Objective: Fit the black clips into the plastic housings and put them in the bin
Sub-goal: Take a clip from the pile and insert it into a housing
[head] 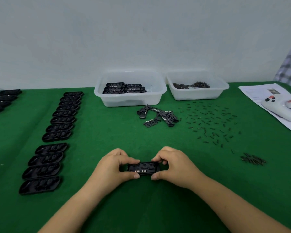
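At the far left edge of the frame a few black housings [2,100] run out of view on the green bench [107,132]. Right of them a long column of empty housings [52,137] slants from upper middle-left down to lower left, with open green between it and the hands. Low in the centre, the left hand [112,167] and right hand [173,165] grip one housing [144,168] by its ends, fingers [133,161] and thumbs curled round it; it is black, oblong, with cut-outs and small pale metal contacts along its near side. Above centre, a clear bin [129,98] holds several finished housings. Just below it lies a heap of black clips [160,116]. Rightward, a second bin [197,94], scattered small black pins [212,121], then a white controller [282,106] on paper at the right edge.
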